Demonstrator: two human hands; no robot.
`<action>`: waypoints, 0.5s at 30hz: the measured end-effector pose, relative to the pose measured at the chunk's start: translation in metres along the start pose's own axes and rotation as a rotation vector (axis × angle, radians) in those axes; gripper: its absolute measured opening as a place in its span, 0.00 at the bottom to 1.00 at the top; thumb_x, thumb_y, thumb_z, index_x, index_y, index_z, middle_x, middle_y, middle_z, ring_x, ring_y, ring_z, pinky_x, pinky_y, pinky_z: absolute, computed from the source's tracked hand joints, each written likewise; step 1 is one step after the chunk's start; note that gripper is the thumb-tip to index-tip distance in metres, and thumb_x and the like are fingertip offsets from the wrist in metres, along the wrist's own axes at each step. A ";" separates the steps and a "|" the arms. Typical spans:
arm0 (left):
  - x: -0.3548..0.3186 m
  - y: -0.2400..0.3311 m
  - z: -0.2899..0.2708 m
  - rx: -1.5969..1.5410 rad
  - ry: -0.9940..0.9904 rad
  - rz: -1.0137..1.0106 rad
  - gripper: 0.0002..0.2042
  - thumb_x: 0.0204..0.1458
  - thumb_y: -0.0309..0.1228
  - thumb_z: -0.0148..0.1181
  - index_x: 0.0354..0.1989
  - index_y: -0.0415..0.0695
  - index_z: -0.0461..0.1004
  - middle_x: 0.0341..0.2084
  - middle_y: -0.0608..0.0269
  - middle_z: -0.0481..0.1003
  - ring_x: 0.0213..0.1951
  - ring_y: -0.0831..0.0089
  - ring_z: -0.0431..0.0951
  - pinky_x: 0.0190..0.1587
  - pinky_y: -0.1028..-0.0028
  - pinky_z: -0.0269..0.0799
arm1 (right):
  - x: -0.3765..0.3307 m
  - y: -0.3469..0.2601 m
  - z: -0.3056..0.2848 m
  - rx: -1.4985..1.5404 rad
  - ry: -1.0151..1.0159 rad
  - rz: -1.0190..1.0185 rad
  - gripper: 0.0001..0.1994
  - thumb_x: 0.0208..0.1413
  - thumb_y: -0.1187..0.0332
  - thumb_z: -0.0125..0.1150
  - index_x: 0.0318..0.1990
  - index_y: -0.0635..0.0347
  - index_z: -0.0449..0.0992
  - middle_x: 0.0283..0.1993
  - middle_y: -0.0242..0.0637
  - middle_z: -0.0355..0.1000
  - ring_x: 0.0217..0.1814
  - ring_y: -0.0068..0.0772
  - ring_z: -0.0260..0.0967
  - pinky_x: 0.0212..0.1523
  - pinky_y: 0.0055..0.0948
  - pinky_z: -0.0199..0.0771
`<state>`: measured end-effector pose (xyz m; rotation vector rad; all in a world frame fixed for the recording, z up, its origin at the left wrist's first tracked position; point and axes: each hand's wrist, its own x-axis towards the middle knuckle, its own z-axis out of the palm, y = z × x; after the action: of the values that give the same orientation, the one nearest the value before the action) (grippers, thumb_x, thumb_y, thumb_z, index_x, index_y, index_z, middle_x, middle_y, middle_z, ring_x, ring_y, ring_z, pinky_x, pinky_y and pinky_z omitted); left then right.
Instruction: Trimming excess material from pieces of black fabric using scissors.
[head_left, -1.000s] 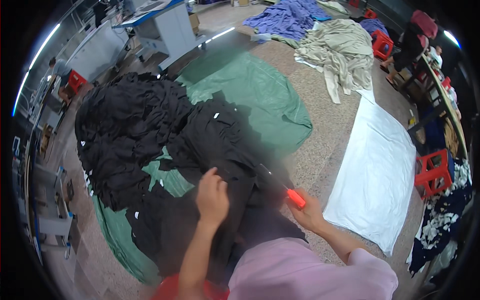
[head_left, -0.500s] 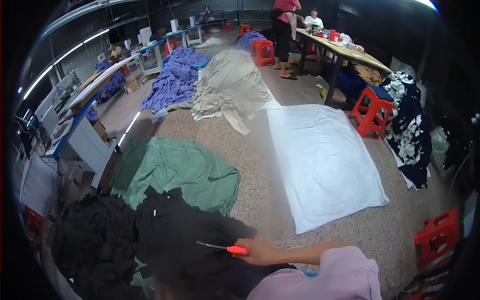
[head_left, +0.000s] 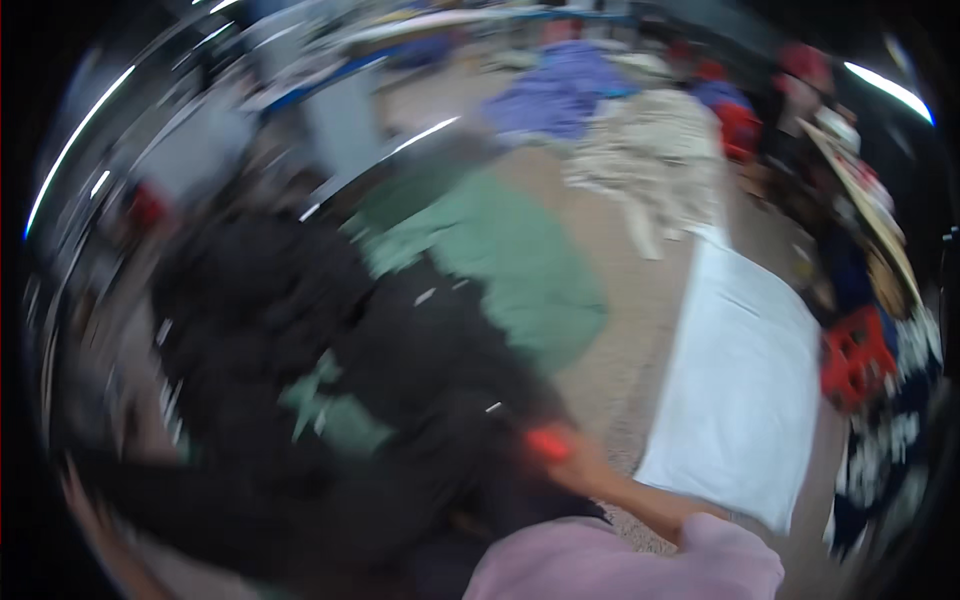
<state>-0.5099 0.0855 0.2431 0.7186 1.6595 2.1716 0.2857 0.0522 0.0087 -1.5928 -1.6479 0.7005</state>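
My right hand (head_left: 570, 462) is closed round the red handle of small thread snips (head_left: 548, 443), smeared by motion, with a pale glint of metal ahead of it. It is over black cloth (head_left: 420, 350), which looks like garments heaped loosely in front of me. At the lower left rim a blurred strip of skin, apparently my left arm (head_left: 115, 540), runs beside a stretch of black cloth. The fingers there cannot be made out. A larger black heap (head_left: 250, 310) lies to the left, with green sheeting (head_left: 345, 425) showing between the folds.
Green sheeting (head_left: 530, 270) spreads on the floor beyond the black cloth. A white cloth-covered slab or bundle (head_left: 740, 380) lies to the right. Purple (head_left: 560, 90) and beige fabric piles (head_left: 650, 150) lie farther off. A red stool (head_left: 858, 358) stands at right near a long table (head_left: 870, 200).
My view has swung left and down, so the scene shifts rightward and blurs. The right hand keeps the snips. A skin-coloured strip and spread black cloth now show at lower left.
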 end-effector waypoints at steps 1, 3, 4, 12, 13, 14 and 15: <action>0.024 0.020 -0.016 0.270 -0.162 0.187 0.19 0.58 0.37 0.62 0.53 0.39 0.75 0.53 0.56 0.75 0.53 0.62 0.76 0.54 0.66 0.74 | 0.000 0.009 0.005 -0.067 -0.008 0.003 0.11 0.53 0.65 0.65 0.42 0.52 0.74 0.34 0.46 0.75 0.38 0.57 0.75 0.34 0.46 0.73; 0.058 0.184 -0.058 0.733 -0.016 0.754 0.20 0.56 0.36 0.63 0.54 0.38 0.73 0.50 0.54 0.76 0.52 0.59 0.76 0.51 0.62 0.76 | 0.000 0.012 -0.010 0.089 -0.067 0.020 0.11 0.54 0.65 0.65 0.44 0.54 0.74 0.31 0.51 0.75 0.37 0.60 0.75 0.33 0.45 0.73; 0.057 0.159 0.004 -0.052 0.086 0.260 0.23 0.55 0.34 0.64 0.56 0.37 0.70 0.51 0.52 0.74 0.53 0.56 0.75 0.48 0.59 0.77 | 0.001 0.007 -0.010 -0.038 -0.023 0.008 0.12 0.54 0.67 0.65 0.45 0.56 0.74 0.31 0.51 0.76 0.37 0.60 0.75 0.34 0.44 0.73; -0.134 0.102 0.009 0.143 0.343 0.667 0.11 0.57 0.25 0.60 0.48 0.39 0.76 0.41 0.57 0.78 0.40 0.65 0.80 0.39 0.64 0.82 | -0.004 0.005 0.003 0.033 -0.072 0.024 0.07 0.58 0.71 0.62 0.40 0.62 0.72 0.26 0.39 0.69 0.30 0.27 0.66 0.34 0.28 0.68; -0.153 0.069 0.002 0.103 0.436 0.610 0.11 0.57 0.25 0.61 0.48 0.38 0.77 0.41 0.57 0.78 0.39 0.65 0.81 0.39 0.64 0.82 | -0.001 0.008 0.005 0.017 -0.048 0.001 0.07 0.58 0.72 0.62 0.41 0.62 0.72 0.27 0.39 0.70 0.29 0.28 0.67 0.34 0.28 0.68; -0.168 0.050 -0.031 0.197 0.510 0.668 0.11 0.56 0.25 0.62 0.46 0.38 0.78 0.39 0.56 0.79 0.37 0.66 0.81 0.38 0.64 0.82 | 0.002 0.010 0.004 0.019 -0.037 -0.027 0.07 0.58 0.72 0.62 0.41 0.62 0.72 0.27 0.40 0.70 0.29 0.29 0.68 0.34 0.29 0.69; -0.194 0.025 -0.046 0.279 0.648 0.627 0.12 0.54 0.26 0.63 0.46 0.36 0.78 0.37 0.56 0.79 0.36 0.67 0.81 0.37 0.65 0.82 | 0.005 0.006 0.002 0.046 -0.056 0.017 0.08 0.57 0.71 0.63 0.42 0.61 0.73 0.29 0.41 0.72 0.30 0.32 0.70 0.35 0.29 0.70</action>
<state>-0.3749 -0.0610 0.2191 0.7222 2.3342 2.8566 0.2883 0.0576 0.0035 -1.5693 -1.6488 0.7925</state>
